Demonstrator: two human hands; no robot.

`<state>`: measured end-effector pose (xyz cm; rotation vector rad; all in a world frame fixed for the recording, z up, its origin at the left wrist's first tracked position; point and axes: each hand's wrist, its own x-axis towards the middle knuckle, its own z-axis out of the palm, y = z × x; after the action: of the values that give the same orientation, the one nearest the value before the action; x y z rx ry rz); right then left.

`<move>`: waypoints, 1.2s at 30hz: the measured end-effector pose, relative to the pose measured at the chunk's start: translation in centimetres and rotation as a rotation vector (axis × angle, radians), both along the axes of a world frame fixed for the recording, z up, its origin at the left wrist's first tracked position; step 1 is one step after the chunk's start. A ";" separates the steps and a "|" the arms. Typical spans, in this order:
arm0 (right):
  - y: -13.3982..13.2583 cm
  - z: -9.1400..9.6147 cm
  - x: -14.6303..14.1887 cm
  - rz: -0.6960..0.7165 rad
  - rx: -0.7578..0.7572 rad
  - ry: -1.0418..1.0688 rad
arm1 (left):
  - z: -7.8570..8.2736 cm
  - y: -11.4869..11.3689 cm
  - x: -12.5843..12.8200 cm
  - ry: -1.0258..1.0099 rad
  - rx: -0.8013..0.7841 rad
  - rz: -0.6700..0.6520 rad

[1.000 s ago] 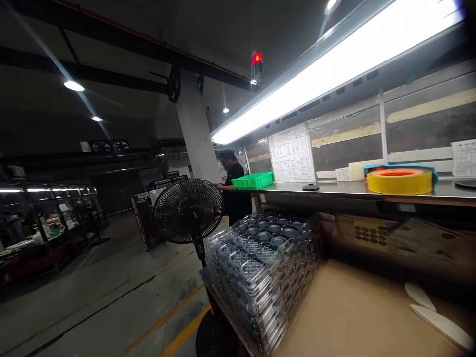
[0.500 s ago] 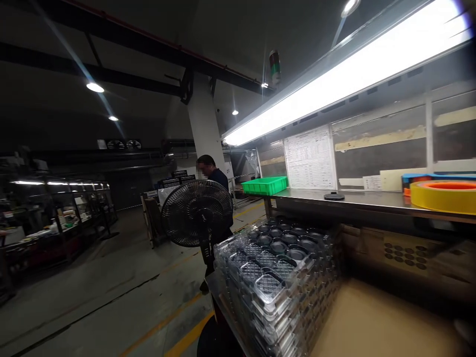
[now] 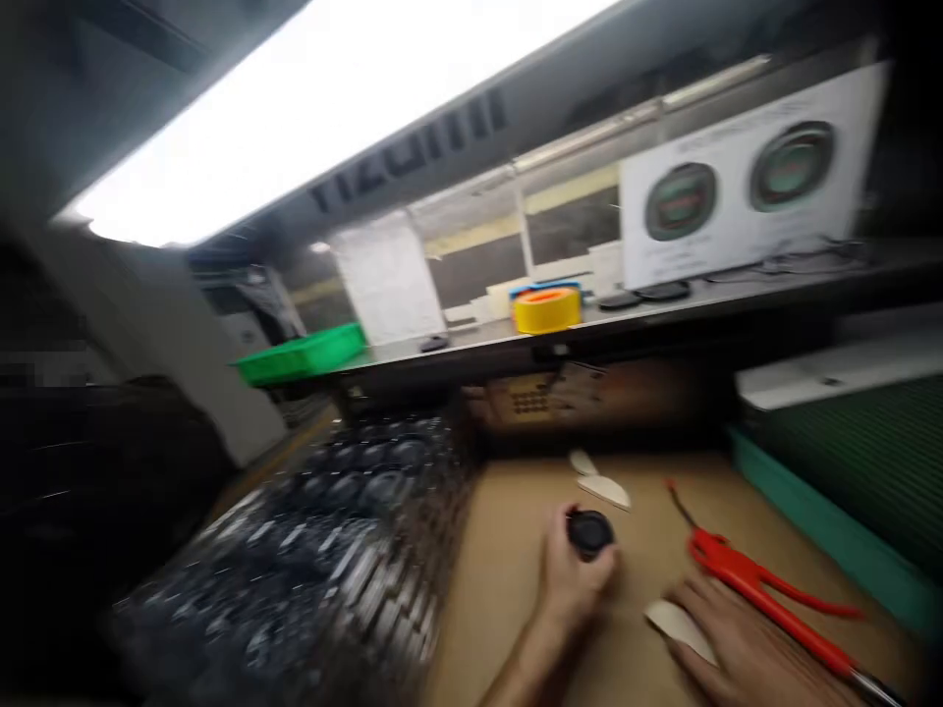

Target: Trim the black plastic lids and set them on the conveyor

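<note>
My left hand [image 3: 575, 574] grips a small round black disc [image 3: 589, 533] between its fingers and thumb, above a brown cardboard sheet [image 3: 508, 589]. My right hand [image 3: 751, 653] lies low at the lower right, its fingertips against a white crescent-shaped piece [image 3: 682, 630]. Just above that hand lies a red-handled tool [image 3: 751, 584], possibly pliers. More white crescent pieces [image 3: 602, 491] rest on the cardboard ahead of my left hand. Motion blur hides the finer detail.
A tall stack of clear plastic trays [image 3: 309, 540] stands left of the cardboard. A green-surfaced mat with a teal edge [image 3: 847, 462] lies to the right. Above, a steel shelf [image 3: 648, 309] carries a yellow tape roll [image 3: 546, 310] and a green crate [image 3: 302, 353].
The view has swung right and tilted, so the standing fan and co-worker have left the frame. My hands, the black disc, the red tool and the green mat now show.
</note>
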<state>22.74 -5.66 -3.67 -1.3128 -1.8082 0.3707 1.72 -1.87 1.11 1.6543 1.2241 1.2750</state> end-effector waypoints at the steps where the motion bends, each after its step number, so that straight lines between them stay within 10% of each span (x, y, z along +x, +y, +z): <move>1: -0.5 0.2 0.5 0.081 -0.059 -0.024 | -1.0 0.0 0.7 -0.005 -0.007 -0.015; 8: 0.0 3.2 -0.7 -0.052 -0.192 0.157 | -3.9 -0.8 0.3 -0.008 -0.021 -0.163; 13: -0.7 3.9 -0.5 -0.038 -0.242 0.255 | -2.7 -2.6 0.9 -0.006 -0.049 -0.254; 29: -1.5 4.9 -1.1 0.174 -0.025 0.325 | 0.5 -3.8 2.7 -0.940 -0.607 -0.270; 36: -1.6 4.8 -0.5 -0.030 0.076 0.216 | 1.1 -3.8 2.9 -1.008 -0.761 -0.287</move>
<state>22.24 -7.25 1.15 -1.1985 -1.6049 0.4073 4.65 -5.71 2.21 0.4657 0.6464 1.0278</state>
